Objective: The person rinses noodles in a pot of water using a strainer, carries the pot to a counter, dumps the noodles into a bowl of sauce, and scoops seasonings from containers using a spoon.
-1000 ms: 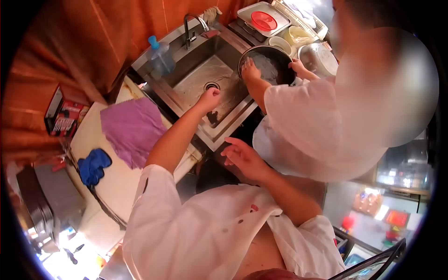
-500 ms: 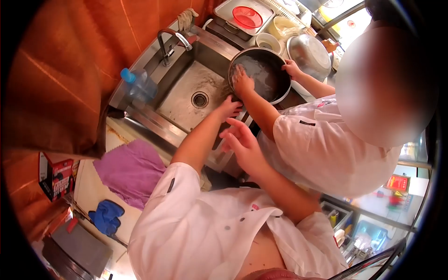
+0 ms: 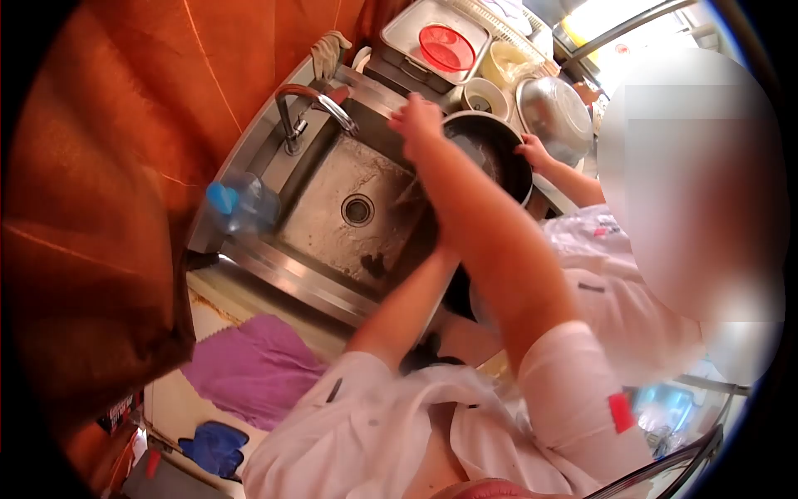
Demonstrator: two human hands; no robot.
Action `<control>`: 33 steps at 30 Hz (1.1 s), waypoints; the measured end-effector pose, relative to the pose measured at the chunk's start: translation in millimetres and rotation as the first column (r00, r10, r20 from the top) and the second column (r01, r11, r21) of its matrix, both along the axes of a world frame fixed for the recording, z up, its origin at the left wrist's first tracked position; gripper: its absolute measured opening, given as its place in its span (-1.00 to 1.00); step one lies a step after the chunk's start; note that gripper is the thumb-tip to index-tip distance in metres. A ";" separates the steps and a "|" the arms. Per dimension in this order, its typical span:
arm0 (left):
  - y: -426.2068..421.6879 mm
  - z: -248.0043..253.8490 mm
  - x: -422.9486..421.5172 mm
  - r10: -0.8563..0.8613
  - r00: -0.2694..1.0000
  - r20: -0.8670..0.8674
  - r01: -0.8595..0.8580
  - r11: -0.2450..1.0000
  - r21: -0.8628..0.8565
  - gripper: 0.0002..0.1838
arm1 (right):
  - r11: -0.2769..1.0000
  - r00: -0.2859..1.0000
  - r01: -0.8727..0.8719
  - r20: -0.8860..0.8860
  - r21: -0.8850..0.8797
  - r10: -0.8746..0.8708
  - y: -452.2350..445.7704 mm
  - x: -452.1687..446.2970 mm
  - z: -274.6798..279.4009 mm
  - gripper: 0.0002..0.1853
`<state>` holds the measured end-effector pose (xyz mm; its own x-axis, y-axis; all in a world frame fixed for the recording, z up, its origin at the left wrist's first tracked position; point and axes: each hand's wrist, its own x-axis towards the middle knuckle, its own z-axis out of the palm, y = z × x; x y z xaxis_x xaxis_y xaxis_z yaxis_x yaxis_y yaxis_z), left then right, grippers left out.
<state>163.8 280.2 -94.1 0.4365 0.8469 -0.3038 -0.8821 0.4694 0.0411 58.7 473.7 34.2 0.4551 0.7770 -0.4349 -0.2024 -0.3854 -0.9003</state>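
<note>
My right hand [image 3: 416, 123] reaches over the far right part of the metal sink [image 3: 320, 224], beside the dark pot [image 3: 497, 150]. Its slightly blurred fingers look loosely bent and apart, with nothing visible in them. My left forearm [image 3: 407, 303] passes beneath my right forearm, which hides my left hand near the pot's lower left side. A co-worker's hand [image 3: 534, 153] holds the pot's right rim. The co-worker's other hand is hidden. Water shows at the pot's left side, where it meets the sink. The faucet [image 3: 320, 106] curves over the sink.
A clear bottle with a blue cap [image 3: 223, 199] lies on the sink's left ledge. A purple cloth [image 3: 253, 370] and a blue cloth [image 3: 215, 449] lie on the counter. Behind the pot are a metal bowl [image 3: 553, 121], small containers and a tray with a red lid [image 3: 446, 48].
My right hand has moved up and forward, crossing over my left arm. My left hand has passed out of sight. The pot now tilts toward the sink. The camera view has shifted.
</note>
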 end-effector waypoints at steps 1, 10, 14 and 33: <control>-4.3 -5.4 1.9 -0.002 1.000 0.002 0.002 1.000 -0.024 -0.09 | 0.996 0.997 -0.047 0.057 -0.071 0.051 20.5 34.4 -15.3 -0.56; -5.0 -22.7 7.8 -0.155 0.922 -0.354 0.112 0.984 -0.138 -0.11 | 0.979 0.981 0.173 -0.070 -0.104 -0.181 120.7 161.2 -63.0 -0.16; -4.8 -27.8 17.9 -0.082 0.869 -0.488 0.031 0.993 -0.112 -0.21 | 0.985 0.979 0.170 -0.109 -0.039 -0.173 169.2 181.5 -77.7 -0.31; -17.4 24.8 -75.3 -0.314 0.813 -0.491 0.192 0.940 -0.283 -0.73 | 0.991 0.986 0.039 -0.167 0.131 -0.016 88.6 168.3 43.4 -0.70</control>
